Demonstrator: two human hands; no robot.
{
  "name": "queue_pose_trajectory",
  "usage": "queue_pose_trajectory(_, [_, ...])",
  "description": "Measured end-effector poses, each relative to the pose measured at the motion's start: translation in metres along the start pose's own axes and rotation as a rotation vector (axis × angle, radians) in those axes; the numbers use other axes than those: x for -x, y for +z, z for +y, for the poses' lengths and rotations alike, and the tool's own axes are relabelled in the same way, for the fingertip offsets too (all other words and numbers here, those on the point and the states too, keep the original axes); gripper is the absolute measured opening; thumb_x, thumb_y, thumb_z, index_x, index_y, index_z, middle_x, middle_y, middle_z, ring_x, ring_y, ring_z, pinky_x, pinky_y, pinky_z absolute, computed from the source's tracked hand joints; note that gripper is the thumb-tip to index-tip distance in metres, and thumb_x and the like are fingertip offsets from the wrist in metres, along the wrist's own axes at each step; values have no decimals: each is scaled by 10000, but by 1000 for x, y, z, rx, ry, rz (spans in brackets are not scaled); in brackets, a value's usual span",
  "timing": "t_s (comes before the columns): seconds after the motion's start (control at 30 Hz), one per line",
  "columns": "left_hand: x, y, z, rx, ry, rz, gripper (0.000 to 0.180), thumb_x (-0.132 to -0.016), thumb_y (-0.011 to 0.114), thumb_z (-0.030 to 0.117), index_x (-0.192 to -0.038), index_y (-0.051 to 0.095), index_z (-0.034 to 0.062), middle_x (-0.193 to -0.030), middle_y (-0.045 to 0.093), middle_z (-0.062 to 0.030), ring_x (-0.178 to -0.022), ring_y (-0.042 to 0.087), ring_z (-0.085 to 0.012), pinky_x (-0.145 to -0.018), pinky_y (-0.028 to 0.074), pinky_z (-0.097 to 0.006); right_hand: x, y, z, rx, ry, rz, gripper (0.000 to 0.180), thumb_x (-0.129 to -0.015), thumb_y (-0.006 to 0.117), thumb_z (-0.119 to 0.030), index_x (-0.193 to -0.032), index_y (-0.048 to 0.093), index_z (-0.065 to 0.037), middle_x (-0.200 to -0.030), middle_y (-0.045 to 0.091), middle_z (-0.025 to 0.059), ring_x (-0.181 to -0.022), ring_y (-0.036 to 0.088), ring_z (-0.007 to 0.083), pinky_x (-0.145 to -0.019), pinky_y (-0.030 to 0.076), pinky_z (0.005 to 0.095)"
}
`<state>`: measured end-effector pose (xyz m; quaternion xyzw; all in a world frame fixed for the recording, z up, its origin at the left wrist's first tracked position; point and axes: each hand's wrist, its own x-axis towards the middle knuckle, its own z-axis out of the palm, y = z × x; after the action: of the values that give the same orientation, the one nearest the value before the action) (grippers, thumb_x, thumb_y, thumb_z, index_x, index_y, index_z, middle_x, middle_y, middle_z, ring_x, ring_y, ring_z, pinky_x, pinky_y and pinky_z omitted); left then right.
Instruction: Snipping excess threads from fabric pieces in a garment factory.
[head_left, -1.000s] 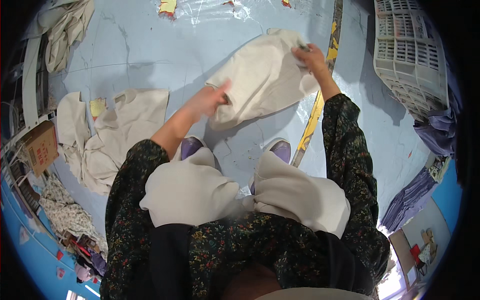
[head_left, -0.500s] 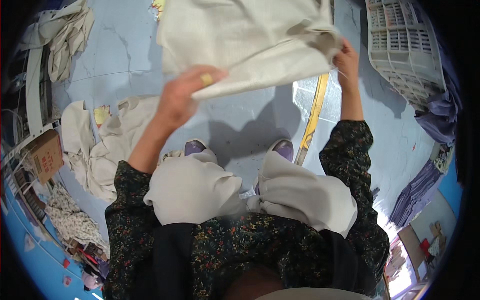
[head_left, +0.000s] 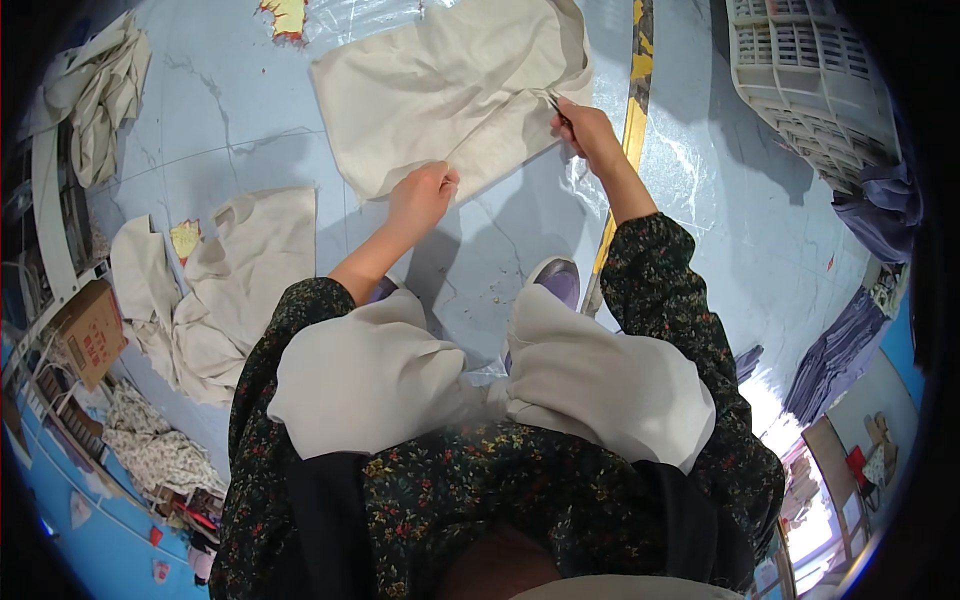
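Observation:
A beige cloth garment point(head_left: 450, 90) lies spread on the floor ahead of my feet, with a crease running across it. My left hand point(head_left: 422, 197) is closed on its near edge, fingers pinched together on the fabric. At the garment's right side, my right hand point(head_left: 588, 132) is closed around a small dark pointed tool point(head_left: 560, 108). Its tip meets a raised fold of the cloth, and most of it is hidden in my fingers, so its exact kind is unclear.
More beige cloth pieces point(head_left: 245, 270) lie on the floor at the left. A white plastic basket point(head_left: 800, 85) stands at the right, purple fabric point(head_left: 880, 215) beside it. Yellow-and-black tape point(head_left: 634, 130) runs along the floor. A cardboard box point(head_left: 92, 335) sits at the left edge.
The beige garment has come down flat onto the floor from being held up. My right hand has moved left and inward, and the dark tool now shows in it. My left hand has shifted right.

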<state>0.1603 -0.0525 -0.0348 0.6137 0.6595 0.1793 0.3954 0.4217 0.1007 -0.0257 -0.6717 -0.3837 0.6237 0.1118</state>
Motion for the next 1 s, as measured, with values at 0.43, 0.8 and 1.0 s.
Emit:
queue_pose_trajectory(0.43, [-21, -30, -13, -102, -88, 65, 121, -865, 613, 135, -946, 650, 53, -889, 666, -136, -829, 649, -342, -733, 517, -432, -34, -30, -26, -520, -180, 95, 373, -958, 604, -396, -806, 628, -56, -561, 433, -56, -443, 331, 67, -420, 247, 240])
queue_pose_trajectory(0.8, [-138, -198, -133, 635, -364, 557, 372, -844, 770, 156, -1151, 625, 6, -1075, 679, -75, -931, 639, -181, -856, 513, -344, -120, -38, -130, 123, -662, 382, 441, -739, 830, -322, -1016, 698, -5, -866, 678, 37, -772, 626, 191, -718, 487, 319])
queue_pose_trajectory(1.0, [-84, -310, 1, 843, 174, 584, 266, -957, 618, 100, -1206, 587, 12, -1128, 673, -57, -1056, 616, -146, -978, 465, -312, 18, -98, -217, -375, -1028, 130, 58, -867, 688, -20, -911, 665, -50, -713, 509, -69, -584, 392, 26, -540, 289, 205])
